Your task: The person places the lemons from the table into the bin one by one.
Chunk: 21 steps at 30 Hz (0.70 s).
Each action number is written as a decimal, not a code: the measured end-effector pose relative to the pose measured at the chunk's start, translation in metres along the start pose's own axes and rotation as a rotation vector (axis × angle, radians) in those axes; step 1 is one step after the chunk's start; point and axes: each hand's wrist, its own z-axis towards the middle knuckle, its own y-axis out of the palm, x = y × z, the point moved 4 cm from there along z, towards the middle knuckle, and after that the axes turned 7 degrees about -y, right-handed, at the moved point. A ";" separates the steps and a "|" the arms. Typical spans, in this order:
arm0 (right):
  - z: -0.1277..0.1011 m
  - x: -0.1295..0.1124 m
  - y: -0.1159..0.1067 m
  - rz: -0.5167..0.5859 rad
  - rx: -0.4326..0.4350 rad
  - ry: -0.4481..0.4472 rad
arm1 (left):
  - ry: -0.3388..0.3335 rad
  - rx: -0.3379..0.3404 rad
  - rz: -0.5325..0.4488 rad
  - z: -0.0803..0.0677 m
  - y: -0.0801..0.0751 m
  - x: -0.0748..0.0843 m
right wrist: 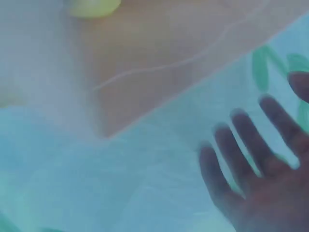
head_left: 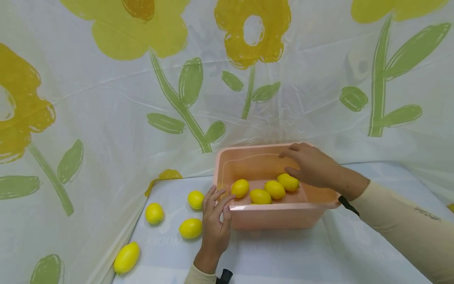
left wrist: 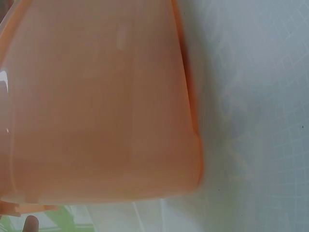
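Observation:
A pink plastic bin (head_left: 276,218) stands on the table with several yellow lemons (head_left: 260,196) on its floor. My left hand (head_left: 215,225) is at the bin's front left corner, fingers extended and spread by the rim. The bin's outer wall (left wrist: 96,106) fills most of the left wrist view, with one fingertip (left wrist: 31,224) at the lower edge. My right hand (head_left: 313,163) hovers over the bin's right side, holding nothing. In the blurred right wrist view, its fingers (right wrist: 246,140) are spread apart, and part of a lemon (right wrist: 94,7) shows inside the bin.
Left of the bin, several loose lemons (head_left: 154,213) lie on the white-covered table (head_left: 159,252). One lemon (head_left: 127,258) is close to the table's left edge. Behind and to the left hangs a white sheet (head_left: 301,86) printed with flowers.

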 end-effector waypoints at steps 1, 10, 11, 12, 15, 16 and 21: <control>-0.009 0.004 -0.003 0.002 0.035 0.021 | 0.000 -0.002 0.000 0.000 0.001 0.001; -0.058 0.040 0.001 0.103 0.125 0.184 | 0.000 0.000 -0.004 0.000 0.001 0.001; -0.059 0.042 0.004 0.126 0.131 0.192 | -0.002 0.001 0.001 0.000 0.001 0.001; -0.061 0.044 0.007 0.149 0.132 0.207 | -0.001 0.003 0.004 0.000 0.001 0.001; -0.062 0.048 0.016 0.210 0.148 0.227 | 0.003 0.008 0.013 -0.001 0.001 0.000; -0.062 0.050 0.018 0.226 0.153 0.231 | 0.007 0.011 0.012 -0.001 0.001 -0.001; -0.062 0.054 0.029 0.296 0.147 0.253 | 0.014 0.020 0.015 -0.001 0.001 0.000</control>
